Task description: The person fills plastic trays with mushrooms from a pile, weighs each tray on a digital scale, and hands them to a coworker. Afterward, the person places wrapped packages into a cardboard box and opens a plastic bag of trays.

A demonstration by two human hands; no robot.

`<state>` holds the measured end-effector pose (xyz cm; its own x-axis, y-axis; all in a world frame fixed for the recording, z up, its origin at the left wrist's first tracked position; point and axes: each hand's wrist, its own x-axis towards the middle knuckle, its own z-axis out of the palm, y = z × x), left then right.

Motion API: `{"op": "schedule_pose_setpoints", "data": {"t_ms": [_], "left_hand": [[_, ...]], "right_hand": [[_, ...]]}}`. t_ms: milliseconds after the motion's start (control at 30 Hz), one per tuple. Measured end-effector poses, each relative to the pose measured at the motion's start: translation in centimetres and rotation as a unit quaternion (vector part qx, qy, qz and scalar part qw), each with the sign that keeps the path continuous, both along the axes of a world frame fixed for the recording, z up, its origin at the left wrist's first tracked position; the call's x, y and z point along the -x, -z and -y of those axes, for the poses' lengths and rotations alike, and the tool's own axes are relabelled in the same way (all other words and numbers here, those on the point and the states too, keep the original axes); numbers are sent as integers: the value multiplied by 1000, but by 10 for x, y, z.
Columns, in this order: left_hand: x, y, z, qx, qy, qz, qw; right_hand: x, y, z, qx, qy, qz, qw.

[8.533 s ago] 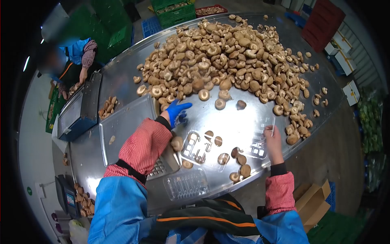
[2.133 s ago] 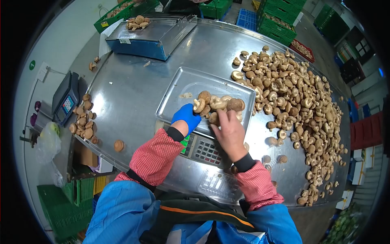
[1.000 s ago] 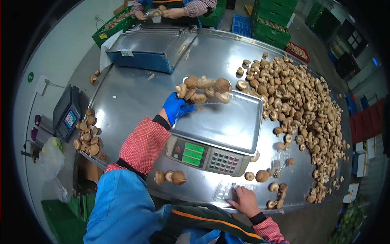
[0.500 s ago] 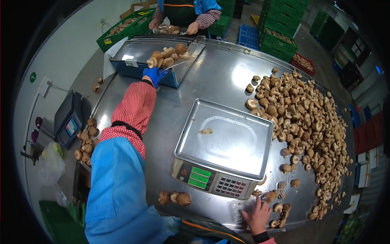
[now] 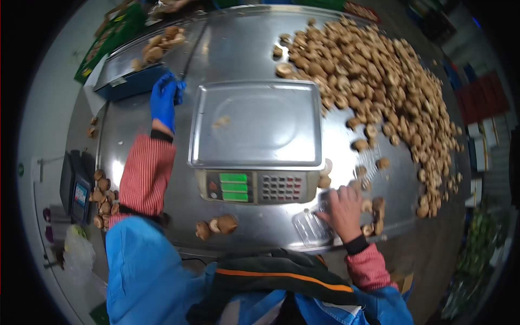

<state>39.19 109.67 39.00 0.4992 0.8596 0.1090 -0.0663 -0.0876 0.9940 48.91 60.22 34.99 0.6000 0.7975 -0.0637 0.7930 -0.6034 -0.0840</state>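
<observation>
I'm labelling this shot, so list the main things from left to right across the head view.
Dark device with a lit screen → blue-gloved left hand → silver-topped scale → bare right hand → leafy greens. The big mushroom heap overlaps the scale and right hand from side to side, so it is left out.

Motion-blurred, glare on steel, dark edges, apparently overhead-lit

Left hand (image 5: 167, 98) stretched forward, right hand (image 5: 344, 212) nearer torso

Pale wall (image 5: 46, 116) at left, steel table (image 5: 238, 49), dim floor (image 5: 428, 244), ribbed wall (image 5: 502, 142) at right
</observation>
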Motion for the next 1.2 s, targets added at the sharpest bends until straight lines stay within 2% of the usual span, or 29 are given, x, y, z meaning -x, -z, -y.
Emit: {"op": "schedule_pose_setpoints", "data": {"t_ms": [100,167,233,300,400,433,500,567,600,667,700,733,767,800,833,900,933,967,1000,1033,1100,1133,1200], "left_hand": [[17,-7,121,-58,163,-44,984],[28,-9,202,34,251,-34,967],[39,3,249,-12,372,-131,919],[39,15,288,-141,433,-217,864],[40,43,329,-230,412,-272,839],[39,48,336,-280,372,-266,844],[37,56,348,-374,288,-252,844],[32,68,350,-109,363,-231,896],[26,62,351,29,385,-214,897],[12,47,352,166,405,-285,853],[6,37,352,233,400,-314,829],[8,48,358,269,359,-267,853],[13,45,357,241,353,-225,876],[19,47,349,83,324,-196,922],[31,48,338,-77,287,-177,938],[63,32,286,-17,196,-175,965],[82,26,257,-115,75,-187,973],[106,22,221,-210,-42,-197,957],[139,34,179,-343,-124,-289,885],[170,26,152,-356,-163,-371,842],[237,49,104,-309,-233,-560,732],[265,59,87,-268,-242,-637,681],[305,74,56,-109,-178,-670,712]], "right_hand": [[-6,5,8,-1,-84,2,996],[-10,15,18,-16,-125,-28,992],[-9,13,25,9,-131,-45,990],[-10,22,34,-35,-146,-23,988],[-9,17,44,-57,-147,-38,987],[-10,11,44,-58,-144,-49,987],[-8,-2,49,-134,-98,-100,981],[-9,-14,57,-170,-36,-145,974],[-11,-18,61,-206,13,-174,963],[-15,-15,70,-217,59,-183,957],[-18,-12,71,-225,69,-191,953],[-18,-6,72,-225,69,-183,955],[-17,0,74,-224,60,-178,956],[-16,3,73,-242,62,-198,948],[-14,4,74,-256,65,-220,939],[-9,11,77,-230,70,-229,943],[-5,16,81,-213,70,-227,948],[-3,21,84,-196,75,-220,953],[-1,27,87,-179,72,-224,955],[-1,29,89,-161,74,-227,958],[1,32,87,-129,81,-232,961],[2,34,83,-165,74,-233,956],[3,29,70,-142,75,-210,964]]}}
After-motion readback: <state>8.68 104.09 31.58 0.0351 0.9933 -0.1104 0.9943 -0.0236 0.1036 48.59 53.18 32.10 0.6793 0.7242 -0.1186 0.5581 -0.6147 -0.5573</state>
